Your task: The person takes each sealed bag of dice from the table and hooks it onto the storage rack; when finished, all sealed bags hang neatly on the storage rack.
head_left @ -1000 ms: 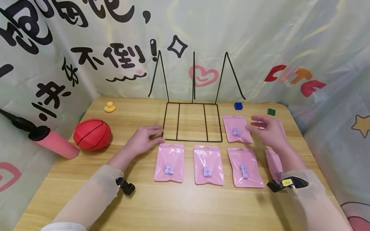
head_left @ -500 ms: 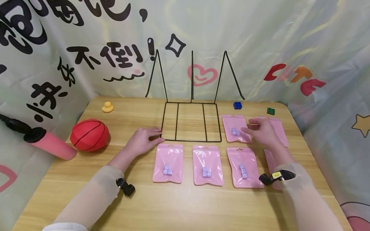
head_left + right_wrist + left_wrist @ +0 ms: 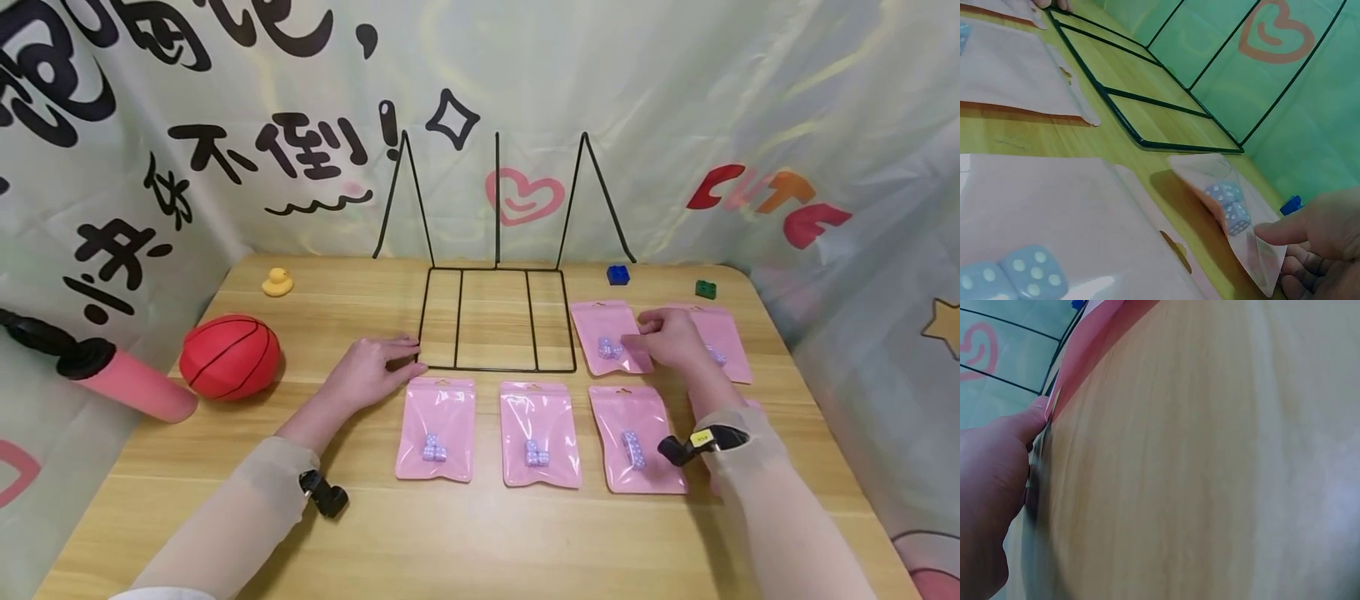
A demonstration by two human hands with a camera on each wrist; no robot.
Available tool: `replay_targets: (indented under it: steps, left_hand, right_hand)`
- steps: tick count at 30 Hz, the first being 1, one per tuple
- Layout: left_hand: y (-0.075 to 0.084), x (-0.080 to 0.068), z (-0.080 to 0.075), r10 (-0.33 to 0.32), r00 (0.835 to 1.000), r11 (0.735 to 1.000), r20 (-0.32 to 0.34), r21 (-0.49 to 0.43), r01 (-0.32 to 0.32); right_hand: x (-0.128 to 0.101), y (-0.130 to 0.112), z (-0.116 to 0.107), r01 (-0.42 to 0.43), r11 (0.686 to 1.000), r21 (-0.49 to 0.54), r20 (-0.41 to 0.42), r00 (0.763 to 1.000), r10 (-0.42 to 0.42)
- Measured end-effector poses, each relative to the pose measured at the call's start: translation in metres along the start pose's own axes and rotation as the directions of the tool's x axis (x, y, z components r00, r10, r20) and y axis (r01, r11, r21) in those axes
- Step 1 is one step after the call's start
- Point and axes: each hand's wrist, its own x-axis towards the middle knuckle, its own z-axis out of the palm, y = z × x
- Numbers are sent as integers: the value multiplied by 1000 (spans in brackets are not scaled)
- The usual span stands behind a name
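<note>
A pink pouch (image 3: 603, 329) with pale blue dice inside lies just right of the black wire rack (image 3: 495, 367). My right hand (image 3: 647, 340) pinches the pouch's right edge. In the right wrist view that edge of the pouch (image 3: 1225, 187) is raised off the wood, with the thumb of my right hand (image 3: 1285, 247) on top of it. My left hand (image 3: 401, 354) lies flat on the table, its straight fingers touching the rack's front left corner. The left wrist view shows my left hand (image 3: 991, 487) against a blurred tabletop.
Three more pink dice pouches (image 3: 540, 433) lie in a front row, another (image 3: 723, 342) behind my right hand. A red basketball (image 3: 228, 357), pink pump (image 3: 127, 383) and yellow duck (image 3: 277, 282) sit at the left. Blue (image 3: 618, 274) and green (image 3: 705, 289) bricks lie at the back right.
My right hand has moved left and down onto the pouch beside the rack and closed its fingers on the edge. The left hand has stayed at the rack's corner.
</note>
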Motion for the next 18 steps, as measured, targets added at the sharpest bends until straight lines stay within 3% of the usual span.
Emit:
replay_targets:
  steps: [6,12,18]
  left_hand:
    - [2,1,-2,27,1000,1000,0,12,-27]
    - [3,3,-3,49,999,999,0,11,-49]
    - [2,2,-2,40,999,999,0,2,-40]
  right_hand:
    - [4,4,-5,-12,1000,8,19,1000,12]
    - [-3,2,-12,29,994,108,42,999,-34]
    - [-13,-2,-21,-17,994,112,77,997,8]
